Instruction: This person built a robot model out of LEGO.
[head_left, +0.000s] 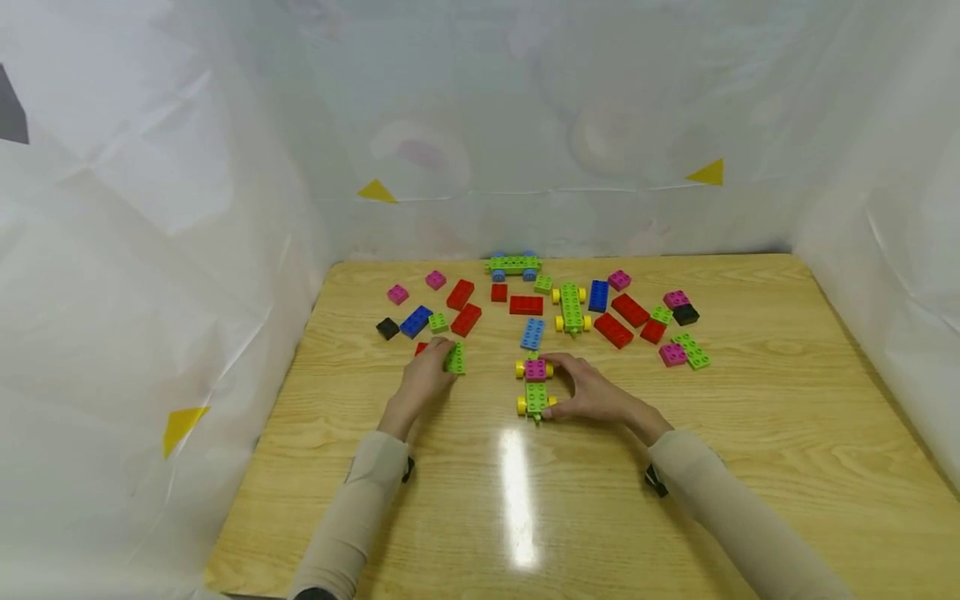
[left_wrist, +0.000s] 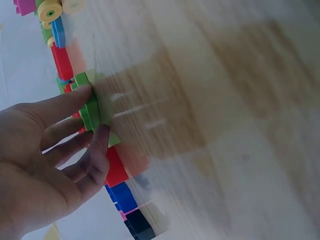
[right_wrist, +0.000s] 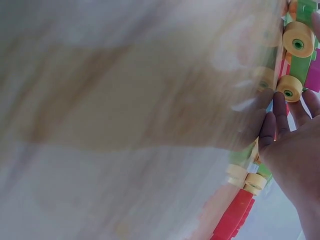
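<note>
My left hand [head_left: 426, 372] pinches a green brick [head_left: 456, 358] between thumb and fingers, low over the tabletop. The left wrist view shows that brick [left_wrist: 89, 112] from the side, its ends between the fingertips. To the right, my right hand [head_left: 596, 393] holds a green wheeled base [head_left: 536, 402] with yellow wheels, thumb at the near end and fingers at the far end. A pink brick [head_left: 536, 370] sits on top of this base, toward its far end. In the right wrist view its yellow wheels [right_wrist: 298, 40] show, with the fingers beside them. A red brick [head_left: 421, 348] is partly hidden behind my left hand.
Behind the hands lie several loose red, blue, pink, green and black bricks. A second yellow-wheeled base [head_left: 572, 308] and a blue-wheeled base [head_left: 513, 265] stand toward the back. A light blue brick [head_left: 532, 333] lies just beyond the held base. White sheeting [head_left: 525, 125] encloses the wooden table [head_left: 600, 517].
</note>
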